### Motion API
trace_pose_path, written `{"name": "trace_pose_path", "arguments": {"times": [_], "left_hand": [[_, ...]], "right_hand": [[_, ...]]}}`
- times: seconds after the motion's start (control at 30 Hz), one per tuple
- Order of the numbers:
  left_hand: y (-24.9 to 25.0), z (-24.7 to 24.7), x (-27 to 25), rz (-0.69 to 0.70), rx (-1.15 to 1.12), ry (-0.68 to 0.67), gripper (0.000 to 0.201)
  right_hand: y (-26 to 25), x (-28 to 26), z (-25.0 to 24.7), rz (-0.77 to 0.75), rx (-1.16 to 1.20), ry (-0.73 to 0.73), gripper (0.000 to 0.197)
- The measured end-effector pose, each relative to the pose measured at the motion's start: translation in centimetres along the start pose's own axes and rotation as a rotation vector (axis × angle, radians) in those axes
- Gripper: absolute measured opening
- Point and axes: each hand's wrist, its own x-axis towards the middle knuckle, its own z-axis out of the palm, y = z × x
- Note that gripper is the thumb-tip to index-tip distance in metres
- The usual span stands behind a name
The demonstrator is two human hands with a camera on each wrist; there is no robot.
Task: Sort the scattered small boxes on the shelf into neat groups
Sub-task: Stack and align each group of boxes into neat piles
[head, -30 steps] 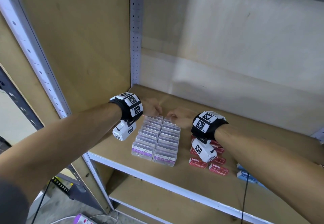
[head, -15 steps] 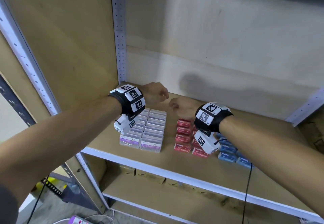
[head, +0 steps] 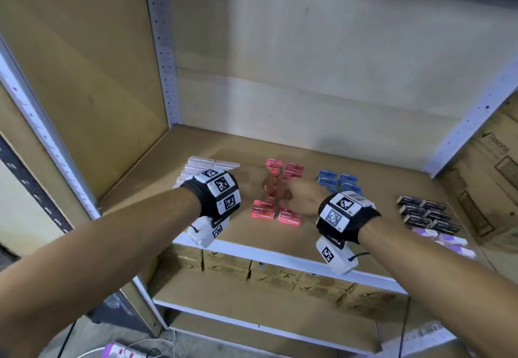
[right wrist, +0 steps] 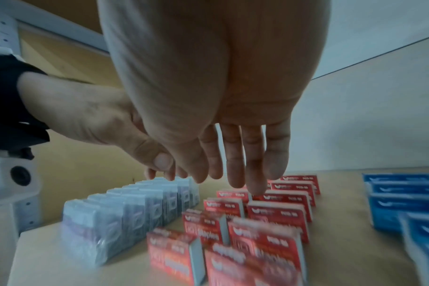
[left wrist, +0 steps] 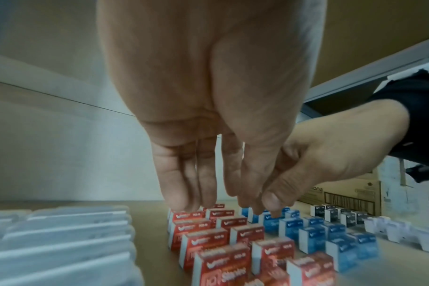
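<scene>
On the wooden shelf [head: 224,228] stand neat groups of small boxes: clear purple-labelled boxes [head: 201,165] at the left, then red boxes [head: 291,214], blue boxes [head: 336,179], black boxes [head: 426,213] and white-purple boxes [head: 448,241]. My left hand [head: 253,186] and right hand [head: 301,196] hover close together over the red group, blurred. In the left wrist view the left hand [left wrist: 208,193] hangs with straight fingers, tips just above the far red boxes [left wrist: 203,241]. The right hand [right wrist: 233,164] also hangs with straight fingers over the red boxes [right wrist: 277,212]. Neither hand holds anything.
Brown cartons [head: 252,268] fill the shelf below. A large carton [head: 487,184] stands beyond the right upright. The white front rail [head: 280,257] edges the shelf. A power strip [head: 126,352] lies on the floor. Bare board lies behind the box groups.
Both hands have moved right, from the back of the clear purple-labelled boxes to over the red group. The head view has swung right, and the blue, black and white-purple groups have come into view.
</scene>
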Motion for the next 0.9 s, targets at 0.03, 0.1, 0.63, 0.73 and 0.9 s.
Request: {"name": "trace_pose_path", "arguments": {"times": [0.03, 0.1, 0.63, 0.73, 0.9], "left_hand": [[0.1, 0.4, -0.1, 0.031, -0.019, -0.023, 0.025], [0.5, 0.8, -0.4, 0.057, 0.008, -0.065, 0.023], [1.3, 4.4, 0.3, -0.05, 0.094, 0.01, 0.02], [1.3, 4.7, 0.3, -0.052, 0.079, 0.01, 0.019], [0.8, 4.8, 0.3, -0.02, 0.075, 0.021, 0.019]], "right_hand": [[0.1, -0.7, 0.3, -0.008, -0.002, 0.016, 0.014], [0.4, -1.8, 0.7, -0.006, 0.027, 0.04, 0.015], [0.9, -2.7, 3.2, 0.046, 0.066, 0.09, 0.02], [0.9, -2.5, 3.3, 0.038, 0.096, 0.092, 0.021], [0.7, -2.5, 3.4, 0.021, 0.124, 0.103, 0.017]]}}
